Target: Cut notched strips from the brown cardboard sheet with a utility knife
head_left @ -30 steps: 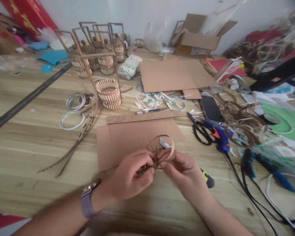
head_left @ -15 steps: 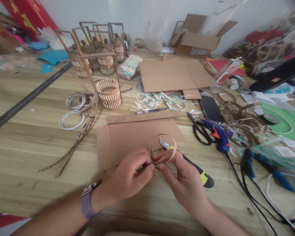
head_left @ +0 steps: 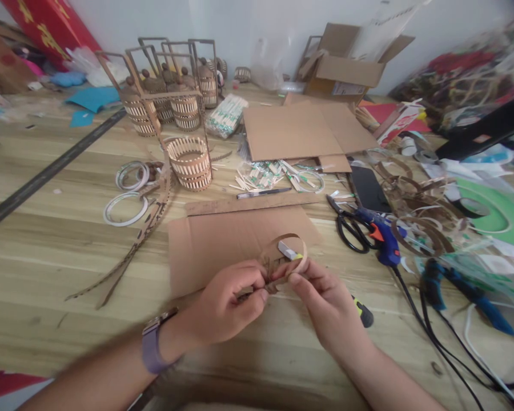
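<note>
My left hand (head_left: pixel 237 291), with a watch on its wrist, pinches one part of a thin brown cardboard strip (head_left: pixel 302 251). The thumb and fingers of my right hand (head_left: pixel 325 297) grip the same strip a little to the right. From there the strip curls up in a loop. Twisted brown bits show between the two hands, partly hidden by the fingers. Below the hands lies a flat cardboard sheet (head_left: pixel 223 240). A utility knife (head_left: pixel 288 250) with its blade out rests under my right hand, which covers most of its handle.
Stick baskets with tall handles (head_left: pixel 191 165) stand at the back left. Tape rolls (head_left: pixel 125 209) lie left of the sheet. On the right are black scissors (head_left: pixel 353 231), a blue glue gun (head_left: pixel 385 240), pliers (head_left: pixel 466 291), a phone (head_left: pixel 369 188) and curled cardboard strips (head_left: pixel 424 228).
My right hand has moved slightly right, away from my left fingertips, so more of the strip shows between them. It now hides more of the knife handle. My left hand has barely moved.
</note>
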The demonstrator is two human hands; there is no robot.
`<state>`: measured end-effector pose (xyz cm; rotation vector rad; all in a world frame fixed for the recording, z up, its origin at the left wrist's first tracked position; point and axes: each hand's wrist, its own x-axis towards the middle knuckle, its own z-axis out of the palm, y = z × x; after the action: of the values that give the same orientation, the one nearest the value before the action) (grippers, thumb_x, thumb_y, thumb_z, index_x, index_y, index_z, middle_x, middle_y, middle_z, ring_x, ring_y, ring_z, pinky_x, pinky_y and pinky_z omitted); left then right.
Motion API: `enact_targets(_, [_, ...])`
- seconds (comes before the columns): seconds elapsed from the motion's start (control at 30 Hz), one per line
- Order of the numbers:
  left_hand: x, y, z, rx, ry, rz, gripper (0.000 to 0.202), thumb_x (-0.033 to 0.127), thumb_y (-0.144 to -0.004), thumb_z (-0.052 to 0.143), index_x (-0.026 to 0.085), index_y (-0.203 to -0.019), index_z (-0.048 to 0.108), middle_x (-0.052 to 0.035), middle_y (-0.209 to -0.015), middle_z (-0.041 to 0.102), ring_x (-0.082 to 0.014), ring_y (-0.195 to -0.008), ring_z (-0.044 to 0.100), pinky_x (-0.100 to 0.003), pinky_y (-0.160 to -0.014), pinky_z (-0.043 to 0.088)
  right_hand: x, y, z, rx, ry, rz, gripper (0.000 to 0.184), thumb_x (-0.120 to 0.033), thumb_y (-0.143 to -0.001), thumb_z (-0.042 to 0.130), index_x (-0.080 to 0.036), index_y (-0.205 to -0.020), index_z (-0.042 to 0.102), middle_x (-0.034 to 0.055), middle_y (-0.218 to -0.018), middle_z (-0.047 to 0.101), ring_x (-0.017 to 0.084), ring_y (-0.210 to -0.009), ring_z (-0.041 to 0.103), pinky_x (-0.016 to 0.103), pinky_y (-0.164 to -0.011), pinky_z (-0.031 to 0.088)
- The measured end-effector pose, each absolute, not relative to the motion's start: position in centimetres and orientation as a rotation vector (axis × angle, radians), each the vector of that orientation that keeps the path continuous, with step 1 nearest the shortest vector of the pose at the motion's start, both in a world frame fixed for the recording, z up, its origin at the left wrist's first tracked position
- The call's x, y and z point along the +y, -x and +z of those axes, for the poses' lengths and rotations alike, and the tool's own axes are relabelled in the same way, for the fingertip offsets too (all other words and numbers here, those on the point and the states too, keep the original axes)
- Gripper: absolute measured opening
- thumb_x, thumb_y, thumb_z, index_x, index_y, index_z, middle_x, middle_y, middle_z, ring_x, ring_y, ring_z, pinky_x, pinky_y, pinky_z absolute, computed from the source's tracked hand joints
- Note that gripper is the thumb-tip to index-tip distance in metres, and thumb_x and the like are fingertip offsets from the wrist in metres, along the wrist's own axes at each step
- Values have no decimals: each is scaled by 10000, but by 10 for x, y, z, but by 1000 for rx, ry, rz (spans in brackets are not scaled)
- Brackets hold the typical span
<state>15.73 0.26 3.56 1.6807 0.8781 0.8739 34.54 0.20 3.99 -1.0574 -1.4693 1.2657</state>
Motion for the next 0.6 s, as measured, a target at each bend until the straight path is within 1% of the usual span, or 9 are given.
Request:
enact_targets(0.07, [3,-157,35,894,-1644,842,220,246,-902,478,189,-690,466,3,-759,501,-115,-691,473,-219,-588,357,0,-346,39,-1502,1104,1197,203,-380,-944,583,-230,-836,669,36,-814,750,177,-750,717,287,-689,588])
enact_targets(0.17, [3,-157,34,927,-1574,822,247,351,-922,510,184,-740,512,2,-769,519,-121,-703,484,-218,-593,370,-5,-347,34,-1622,1185,973,131,-318,-940,585,-239,-907,684,44,-870,758,187,-799,721,308,-723,590])
enact_targets(0.23, [3,-158,34,977,-1545,807,264,389,-918,533,183,-754,523,7,-757,533,-120,-695,490,-212,-582,368,-7,-347,32,-1709,1185,845,91,-269,-929,591,-249,-922,679,44,-892,762,194,-840,723,321,-746,588])
enact_targets(0.37, [3,-161,33,1082,-1533,754,207,338,-894,527,181,-762,552,8,-738,569,-119,-681,513,-194,-541,357,-8,-346,36,-1853,1118,617,104,-173,-895,595,-262,-912,647,24,-894,764,196,-844,726,346,-759,581])
enact_targets(0.5, [4,-161,32,1110,-1520,740,198,322,-890,512,166,-822,613,-2,-768,620,-131,-719,566,-202,-601,420,-6,-344,40,-1982,1010,398,154,-126,-884,594,-274,-925,614,3,-876,770,199,-837,731,366,-761,554])
enact_targets(0.6, [4,-161,32,1134,-1533,721,205,310,-889,508,163,-826,635,-3,-760,638,-133,-708,577,-201,-592,417,-6,-342,39,-2018,947,333,183,-103,-881,607,-274,-944,600,-9,-889,777,188,-830,730,376,-805,517])
